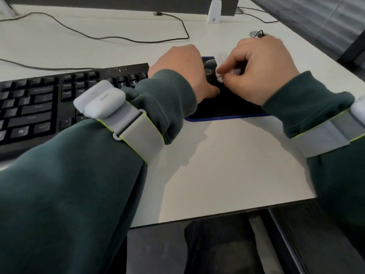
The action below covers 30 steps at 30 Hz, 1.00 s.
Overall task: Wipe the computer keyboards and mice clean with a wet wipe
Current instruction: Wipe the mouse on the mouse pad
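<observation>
A black mouse [209, 70] sits on a dark mouse pad [227, 111] with a blue edge. My left hand [183, 70] grips the mouse from its left side, covering part of it. My right hand [256, 70] pinches a crumpled white wet wipe [221, 65] against the top of the mouse. A black keyboard [39, 99] lies to the left, partly under my left sleeve.
The white desk [237, 165] ends in a front edge near me. Grey cables [118, 38] trail across the back of the desk. A small white device [214, 11] stands at the back, by a dark monitor base. A cable grommet [255, 33] lies behind my right hand.
</observation>
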{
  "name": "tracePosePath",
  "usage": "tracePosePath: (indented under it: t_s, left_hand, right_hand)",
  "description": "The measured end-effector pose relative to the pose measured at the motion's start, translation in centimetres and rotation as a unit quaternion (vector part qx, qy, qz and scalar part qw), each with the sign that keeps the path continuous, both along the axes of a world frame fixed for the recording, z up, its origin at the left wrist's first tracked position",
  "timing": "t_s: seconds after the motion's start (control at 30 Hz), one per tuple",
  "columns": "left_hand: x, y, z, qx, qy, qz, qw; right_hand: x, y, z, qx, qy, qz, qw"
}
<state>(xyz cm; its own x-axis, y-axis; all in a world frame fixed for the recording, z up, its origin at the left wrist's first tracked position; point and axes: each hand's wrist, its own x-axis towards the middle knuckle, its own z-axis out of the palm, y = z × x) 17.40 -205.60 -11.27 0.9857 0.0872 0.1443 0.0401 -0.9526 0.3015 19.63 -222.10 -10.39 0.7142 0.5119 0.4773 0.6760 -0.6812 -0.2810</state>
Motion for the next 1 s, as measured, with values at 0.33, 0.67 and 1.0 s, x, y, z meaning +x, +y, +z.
tracePosePath:
  t_s: [0.33,0.67,1.0]
  left_hand:
    - [0.1,0.0,0.0,-0.021,0.007,0.024,0.999]
    - [0.0,-0.1,-0.1,-0.014,0.014,0.027,0.999]
    - [-0.4,-0.2,0.3,-0.017,0.026,0.027,0.999]
  right_hand:
    - [-0.1,-0.1,-0.3,0.0,0.007,-0.03,1.0]
    - [0.2,-0.1,-0.8,0.075,0.036,-0.017,0.996]
    - [1.1,-0.7,-0.7,0.128,0.096,-0.031,0.987]
